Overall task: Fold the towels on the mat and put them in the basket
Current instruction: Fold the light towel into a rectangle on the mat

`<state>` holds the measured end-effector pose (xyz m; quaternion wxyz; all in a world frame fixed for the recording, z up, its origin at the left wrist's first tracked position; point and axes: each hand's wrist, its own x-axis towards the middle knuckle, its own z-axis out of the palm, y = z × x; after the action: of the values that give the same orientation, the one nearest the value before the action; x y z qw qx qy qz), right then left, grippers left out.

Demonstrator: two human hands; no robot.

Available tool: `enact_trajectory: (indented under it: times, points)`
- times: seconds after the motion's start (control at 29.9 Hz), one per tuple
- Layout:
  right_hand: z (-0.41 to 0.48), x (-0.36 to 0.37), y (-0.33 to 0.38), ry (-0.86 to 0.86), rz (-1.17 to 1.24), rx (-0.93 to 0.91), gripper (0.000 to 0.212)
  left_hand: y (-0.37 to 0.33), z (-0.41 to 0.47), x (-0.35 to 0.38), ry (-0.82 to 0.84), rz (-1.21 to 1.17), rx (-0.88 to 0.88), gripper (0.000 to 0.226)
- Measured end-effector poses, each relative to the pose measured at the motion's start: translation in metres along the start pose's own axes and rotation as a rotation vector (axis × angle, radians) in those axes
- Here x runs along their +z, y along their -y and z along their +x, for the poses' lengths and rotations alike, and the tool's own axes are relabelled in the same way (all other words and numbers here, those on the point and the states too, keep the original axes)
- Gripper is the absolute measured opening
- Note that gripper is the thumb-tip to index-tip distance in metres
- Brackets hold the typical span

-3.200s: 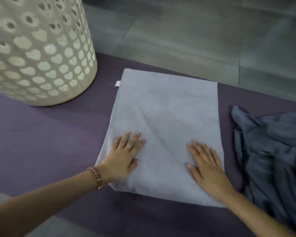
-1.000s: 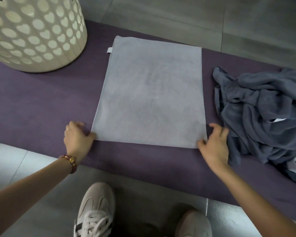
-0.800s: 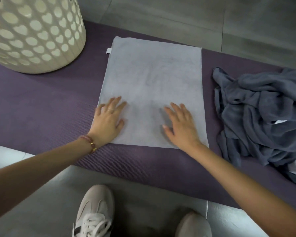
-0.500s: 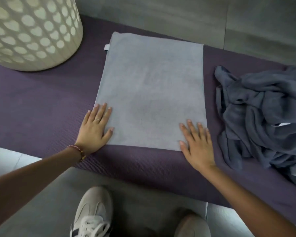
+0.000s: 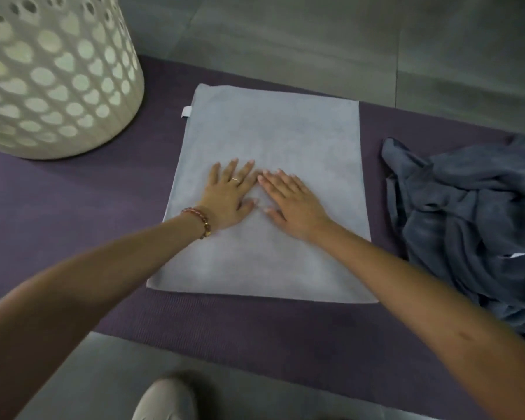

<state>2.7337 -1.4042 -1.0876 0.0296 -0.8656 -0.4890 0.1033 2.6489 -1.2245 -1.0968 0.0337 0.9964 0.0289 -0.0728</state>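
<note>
Purple mat [image 5: 58, 207] lies across the grey floor [image 5: 315, 34] in the head view. A pale grey towel [image 5: 270, 131] lies flat on the mat in the middle, shaped like a rectangle. A small white tag [image 5: 186, 112] sticks out of its edge at 10 o'clock.

The left hand [image 5: 229, 197] and the right hand [image 5: 291, 201] both lie flat on the middle of the towel. Their fingers are straight and spread, holding nothing. The two hands are side by side and their fingertips almost meet. The left wrist has a bead bracelet [image 5: 199, 219], and one left finger has a ring [image 5: 235, 179].

From the towel, the white basket [image 5: 52, 80] with holes stands on the mat at 10 o'clock. The dark towels [image 5: 473, 222] lie in a messy heap on the mat at 3 o'clock, just beside the pale one. A pale shoe [image 5: 164, 401] shows on the floor at 6 o'clock.
</note>
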Motion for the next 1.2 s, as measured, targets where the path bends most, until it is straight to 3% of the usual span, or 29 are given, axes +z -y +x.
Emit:
enact_trajectory:
  times: [0.23,0.3,0.44,0.54,0.6,0.8,0.97,1.07,1.2]
  points:
    - [-0.023,0.0,-0.086,-0.103,0.092,0.678,0.076,0.08,-0.007,0.013,-0.161,-0.175,-0.441,0.077]
    - [0.012,-0.013,-0.085,-0.176,0.042,0.606,0.076,0.086,0.016,0.006,-0.2,-0.175,-0.513,0.076]
    - [0.099,-0.035,-0.061,-0.12,0.06,0.175,0.064,0.068,0.087,-0.013,-0.175,-0.053,-0.17,0.074]
    - [0.136,-0.027,-0.054,-0.015,-0.009,0.062,0.062,0.06,0.13,-0.014,-0.059,-0.004,-0.088,0.067]
    - [0.141,-0.022,-0.079,-0.003,-0.033,0.107,0.062,0.076,0.146,-0.015,-0.059,0.005,-0.158,0.064]
    - [0.113,-0.028,-0.177,-0.133,0.064,0.551,0.074,0.147,0.149,-0.019,-0.095,-0.166,-0.427,0.058]
    - [0.111,-0.029,-0.179,-0.163,0.161,0.783,0.072,0.154,0.159,-0.029,-0.184,-0.238,-0.467,0.047]
    - [0.113,-0.031,-0.167,-0.198,0.006,0.685,0.061,0.169,0.169,-0.041,-0.302,-0.373,-0.462,0.03]
    - [0.11,-0.03,-0.165,-0.123,0.025,0.484,0.055,0.18,0.177,-0.049,-0.281,-0.517,-0.542,0.021]
